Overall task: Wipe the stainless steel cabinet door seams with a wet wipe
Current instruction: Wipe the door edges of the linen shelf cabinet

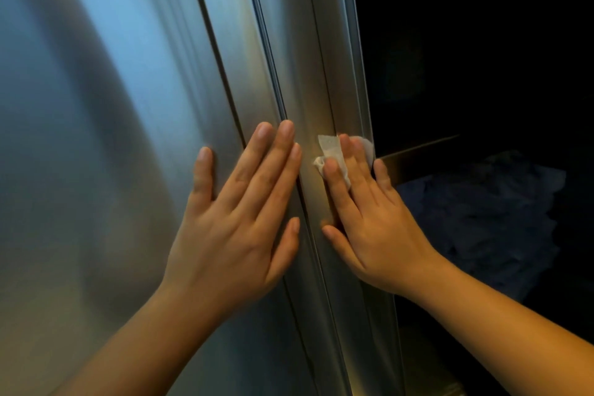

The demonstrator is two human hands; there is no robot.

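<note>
A stainless steel cabinet door (106, 138) fills the left and middle of the view, with long seams (225, 83) running from top to bottom. My left hand (238, 219) lies flat on the door with straight fingers, its fingertips across a seam. My right hand (369, 219) presses a white wet wipe (331, 151) flat against the narrow steel strip (321, 74) at the door's right edge. The wipe shows above and between the fingers; most of it is hidden under them.
To the right of the cabinet the space is dark. A dark rumpled cloth (488, 222) lies low on the right, behind a thin lit edge (418, 149) of some surface.
</note>
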